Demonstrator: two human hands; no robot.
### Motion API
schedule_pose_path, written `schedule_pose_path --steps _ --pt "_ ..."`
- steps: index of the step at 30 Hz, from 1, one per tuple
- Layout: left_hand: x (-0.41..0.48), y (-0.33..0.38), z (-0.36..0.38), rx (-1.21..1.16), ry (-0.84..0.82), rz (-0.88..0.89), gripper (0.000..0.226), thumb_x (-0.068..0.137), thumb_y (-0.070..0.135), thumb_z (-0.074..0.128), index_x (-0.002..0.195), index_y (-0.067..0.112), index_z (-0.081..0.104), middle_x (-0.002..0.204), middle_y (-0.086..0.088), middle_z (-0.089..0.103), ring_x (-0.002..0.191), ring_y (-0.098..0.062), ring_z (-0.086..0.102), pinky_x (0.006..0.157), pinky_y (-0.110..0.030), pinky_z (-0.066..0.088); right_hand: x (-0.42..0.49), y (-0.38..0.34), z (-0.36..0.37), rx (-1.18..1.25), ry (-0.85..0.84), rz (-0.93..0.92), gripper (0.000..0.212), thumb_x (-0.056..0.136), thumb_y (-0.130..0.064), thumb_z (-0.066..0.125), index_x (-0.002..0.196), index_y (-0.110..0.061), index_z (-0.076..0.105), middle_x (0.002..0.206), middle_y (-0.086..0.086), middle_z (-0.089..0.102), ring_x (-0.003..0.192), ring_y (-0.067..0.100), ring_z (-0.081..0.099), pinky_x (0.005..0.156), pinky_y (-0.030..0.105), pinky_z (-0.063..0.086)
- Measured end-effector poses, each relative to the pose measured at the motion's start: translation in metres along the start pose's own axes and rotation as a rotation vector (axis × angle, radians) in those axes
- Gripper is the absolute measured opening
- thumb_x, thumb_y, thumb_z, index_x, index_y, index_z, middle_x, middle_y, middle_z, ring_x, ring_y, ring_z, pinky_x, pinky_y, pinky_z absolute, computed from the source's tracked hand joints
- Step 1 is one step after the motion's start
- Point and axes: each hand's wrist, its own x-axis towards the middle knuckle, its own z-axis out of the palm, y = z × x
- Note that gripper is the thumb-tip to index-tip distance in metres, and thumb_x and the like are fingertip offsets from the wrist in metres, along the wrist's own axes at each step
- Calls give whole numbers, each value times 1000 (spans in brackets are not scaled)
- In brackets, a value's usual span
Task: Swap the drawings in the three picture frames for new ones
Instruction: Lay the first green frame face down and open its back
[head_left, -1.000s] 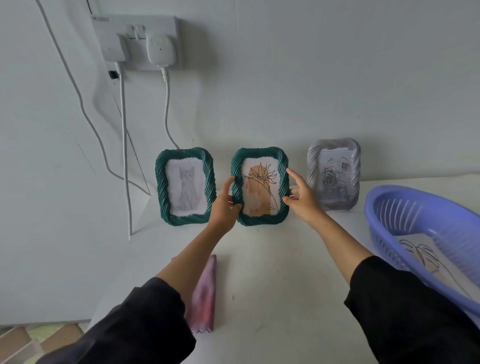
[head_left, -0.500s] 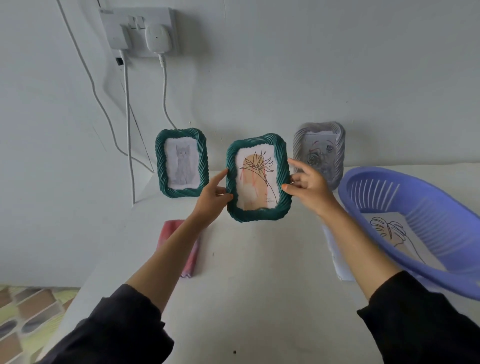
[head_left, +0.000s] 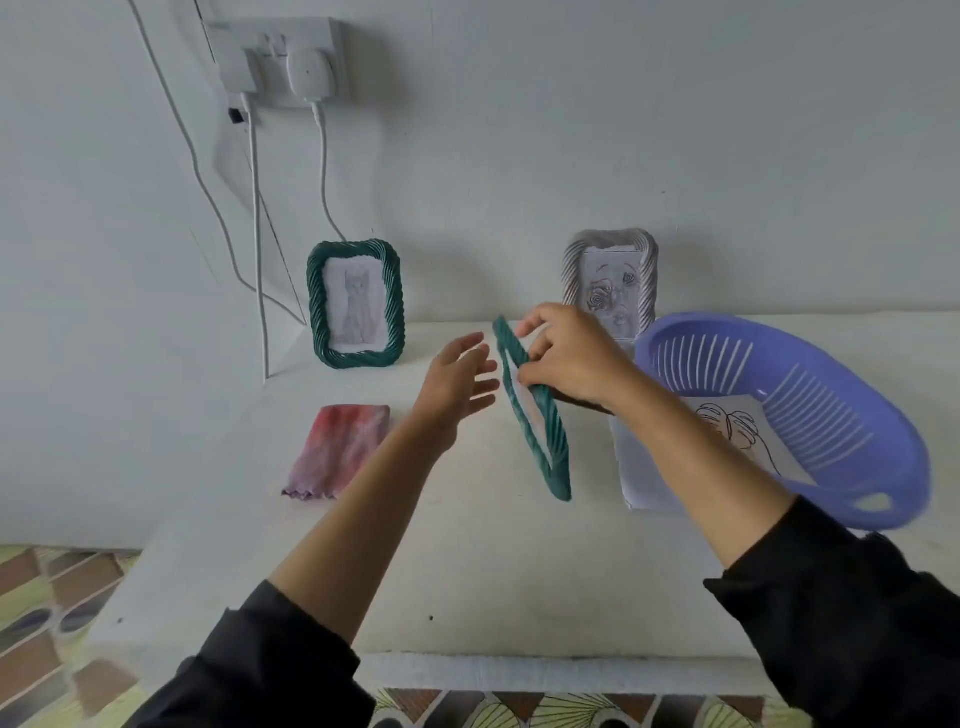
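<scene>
Right hand (head_left: 569, 361) grips the middle green frame (head_left: 532, 415) edge-on, left hand (head_left: 457, 382) open and empty beside it (early days): I judge none swapped, new drawings (head_left: 727, 431) waiting in basket (head_left: 831, 415).

place: home | cues: wall socket (head_left: 283, 62) with chargers, patterned floor tiles (head_left: 47, 613), plastic basket (head_left: 810, 415)

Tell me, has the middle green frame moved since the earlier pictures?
Yes. The middle green frame left the wall line beside the cat frame; the right hand holds it edge-on, nearer the person.
</scene>
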Motion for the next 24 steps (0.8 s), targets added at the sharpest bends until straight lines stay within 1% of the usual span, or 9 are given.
schedule_pose_path --steps 3,5,8,11,13,16,18,20,24 --pt "-8 7 9 -30 0 -26 29 99 20 40 126 18 49 103 -8 58 82 -19 59 69 -27 49 -7 -8 17 -139 -62 -7 32 70 -3 69 101 -6 59 91 11 66 74 21 58 59 24 46" --pt "-8 6 10 -35 50 -37 20 97 12 39 99 18 58 87 -4 57 70 -15 54 61 -25 45 -10 -13 27 -188 -99 -39 29 75 -6 69 102 -5 61 92 6 63 78 18 54 60 23 41" --pt "-3 -4 4 -53 134 -75 31 92 4 39 67 18 52 72 -4 52 64 -16 48 54 -24 38 -12 -16 34 -116 -205 -41 33 82 -16 67 113 -9 60 90 -1 56 83 16 53 66 23 40" --pt "-2 -16 -6 -7 173 -96 26 89 0 42 70 13 55 64 -6 49 53 -15 41 41 -15 33 -14 -4 28 10 -163 -30 32 86 -16 62 117 -11 62 90 0 60 76 9 55 73 19 44" --pt "-1 -28 -12 48 201 -92 29 87 -6 42 92 15 62 72 -9 57 55 -16 47 47 -18 40 -14 13 24 -1 -102 -11 27 86 -15 62 113 -13 65 87 -1 60 71 3 53 66 12 40" --pt "3 -52 -18 171 224 -112 48 82 -8 42 122 13 58 90 -14 67 70 -25 59 61 -32 50 -17 47 31 -107 -142 68 29 85 -24 63 113 -17 66 100 5 62 91 16 59 74 20 41" --pt "4 -65 -19 272 215 -94 45 79 -8 41 113 11 63 85 -11 67 73 -28 61 66 -40 54 -23 69 43 -160 -200 92 34 84 -34 64 116 -22 65 110 3 57 107 20 55 84 26 40" --pt "5 -74 -18 389 222 -58 36 77 -5 44 101 13 64 84 -9 68 76 -28 61 68 -38 52 -30 85 54 -220 -209 90 39 81 -43 65 117 -28 63 121 0 51 117 20 48 92 30 37" --pt "11 -83 -17 658 192 27 26 81 5 47 102 6 62 96 -15 68 87 -33 60 72 -35 49 -39 99 61 -317 -139 65 44 79 -50 63 120 -33 61 139 -5 42 124 19 37 100 34 33"
